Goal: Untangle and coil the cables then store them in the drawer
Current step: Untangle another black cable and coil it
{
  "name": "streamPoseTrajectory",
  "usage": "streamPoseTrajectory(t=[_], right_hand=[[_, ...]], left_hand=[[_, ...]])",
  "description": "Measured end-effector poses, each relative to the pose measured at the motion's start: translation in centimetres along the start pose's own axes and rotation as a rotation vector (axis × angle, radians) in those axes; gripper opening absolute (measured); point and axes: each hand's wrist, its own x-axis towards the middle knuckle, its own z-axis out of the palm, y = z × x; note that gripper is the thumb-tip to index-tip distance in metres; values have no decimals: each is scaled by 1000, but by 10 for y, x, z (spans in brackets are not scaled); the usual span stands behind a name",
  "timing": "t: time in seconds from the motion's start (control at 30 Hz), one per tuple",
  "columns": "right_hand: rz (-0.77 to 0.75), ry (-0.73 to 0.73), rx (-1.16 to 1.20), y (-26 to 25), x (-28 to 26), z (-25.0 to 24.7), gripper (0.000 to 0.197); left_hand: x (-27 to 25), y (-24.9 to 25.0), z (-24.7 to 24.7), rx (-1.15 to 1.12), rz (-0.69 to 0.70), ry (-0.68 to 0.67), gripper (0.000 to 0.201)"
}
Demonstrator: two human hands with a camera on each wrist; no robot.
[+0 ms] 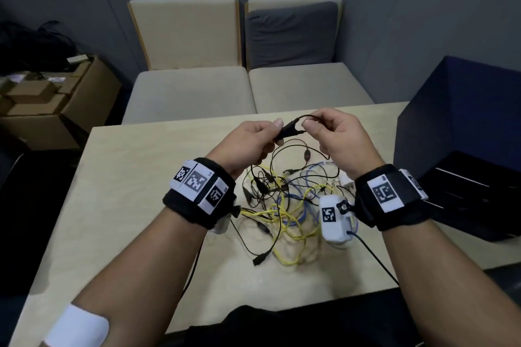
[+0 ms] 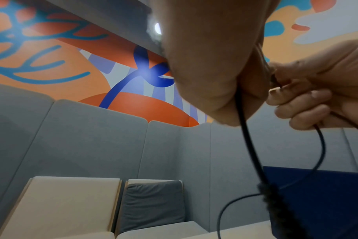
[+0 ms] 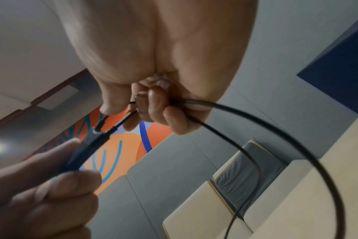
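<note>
At the far left, cardboard boxes [image 1: 42, 110] are stacked on the floor beside the pale wooden table [image 1: 118, 205]; behind the table stand two cream seats, the right one with a grey cushion [image 1: 290, 34] against its back; the left hand [image 1: 248, 144], raised above the table, pinches the black connector [image 1: 290, 129] of a thin black cable [image 1: 282, 155] between thumb and curled fingers; from that connector two thin leads run out, as the right wrist view shows; the right hand [image 1: 335, 138], just beside the left, has its fingers curled round a loop of the same cable, thumb and forefinger nipping it close to the connector; the rest of the black cable hangs down into the tangle of cables [image 1: 284, 205] lying on the table between the wrists, where black, yellow and pale blue strands cross one another; at the right edge a dark blue box [image 1: 456, 132] sits on the table, with a black open drawer [image 1: 462, 200] in front of it, well apart from the tangle.
</note>
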Motion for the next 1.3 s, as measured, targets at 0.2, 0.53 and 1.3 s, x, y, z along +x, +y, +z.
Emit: streamPoseTrajectory(t=[0.2,0.53,1.3], right_hand=[[-46,83,-120,-6,3,-55,31],[36,-24,19,40,3,-102,21],[-86,-479,-357,51,-11,-41,16]], left_hand=[[2,4,43,-3,-2,-89,47],[9,17,103,-602,107,-41,32],[18,11,69,-893,273,502,23]])
